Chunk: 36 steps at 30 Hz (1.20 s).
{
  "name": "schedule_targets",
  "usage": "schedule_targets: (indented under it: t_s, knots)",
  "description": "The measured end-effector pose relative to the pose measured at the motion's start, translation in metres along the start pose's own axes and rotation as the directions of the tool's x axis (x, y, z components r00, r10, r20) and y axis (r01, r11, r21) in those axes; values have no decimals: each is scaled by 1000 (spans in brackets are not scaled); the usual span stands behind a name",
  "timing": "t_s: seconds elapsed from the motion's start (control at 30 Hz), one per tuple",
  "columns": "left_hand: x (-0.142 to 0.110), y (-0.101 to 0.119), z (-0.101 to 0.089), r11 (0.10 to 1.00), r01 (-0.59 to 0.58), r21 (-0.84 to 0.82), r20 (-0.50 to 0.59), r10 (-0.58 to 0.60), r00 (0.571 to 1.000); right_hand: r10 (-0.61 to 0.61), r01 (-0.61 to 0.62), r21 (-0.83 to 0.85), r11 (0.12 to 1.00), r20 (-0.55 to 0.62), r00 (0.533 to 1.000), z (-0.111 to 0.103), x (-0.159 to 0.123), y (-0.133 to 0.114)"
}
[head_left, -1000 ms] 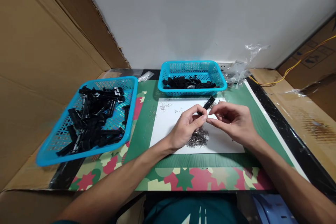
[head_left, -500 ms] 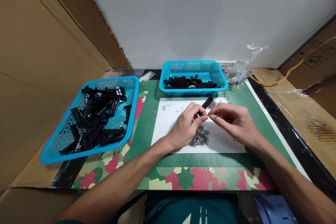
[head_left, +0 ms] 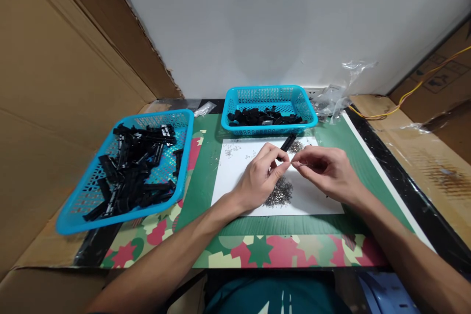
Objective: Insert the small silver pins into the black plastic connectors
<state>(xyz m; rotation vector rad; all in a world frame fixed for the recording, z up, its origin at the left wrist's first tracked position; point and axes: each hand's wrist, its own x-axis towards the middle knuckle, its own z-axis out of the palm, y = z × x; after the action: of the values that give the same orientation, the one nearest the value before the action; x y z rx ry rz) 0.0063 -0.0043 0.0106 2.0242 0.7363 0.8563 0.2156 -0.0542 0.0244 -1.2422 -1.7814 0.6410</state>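
1. Large left basket (head_left: 125, 218): smooth plastic, slight gloss.
2. Black parts (head_left: 132, 167) inside: plastic-looking, glossy highlights.
3. Small pieces (head_left: 279, 192): shiny metal.
4. Sheet (head_left: 233, 181): smooth, matt paper.
5. Left wall panel (head_left: 55, 83): matt cardboard.

We face a pale wall (head_left: 265, 24) with a socket (head_left: 311, 92) low on it, and tall brown cardboard (head_left: 55, 59) stands on our left. To our right, a yellow wire (head_left: 404, 100) curves in front of a printed cardboard box (head_left: 445, 76).
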Motion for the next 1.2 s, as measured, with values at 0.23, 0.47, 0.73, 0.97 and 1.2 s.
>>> schedule_targets:
  t_s: [0.23, 0.47, 0.73, 0.97, 1.2]
  knots:
    - [-1, -2, 2, 984, 24, -176, -91, -40, 995, -277, 196, -283, 939, -287, 917, 7, -5, -1]
    - [0, 2, 4, 963, 4, -271, -163, -50, 985, -467, 374, -362, 854, -214, 858, 15, -4, 1]
    - [0, 0, 2, 967, -8, -253, -166, -35, 986, -395, 370, -160, 915, -176, 902, 10, -3, 1]
    - [1, 0, 2, 945, 51, -322, -102, -88, 991, -313, 303, -96, 948, -110, 943, 8, -5, 1]
    - [3, 4, -1, 858, 186, -478, -4, -215, 977, -255, 254, -23, 967, -151, 955, 10, -4, -4]
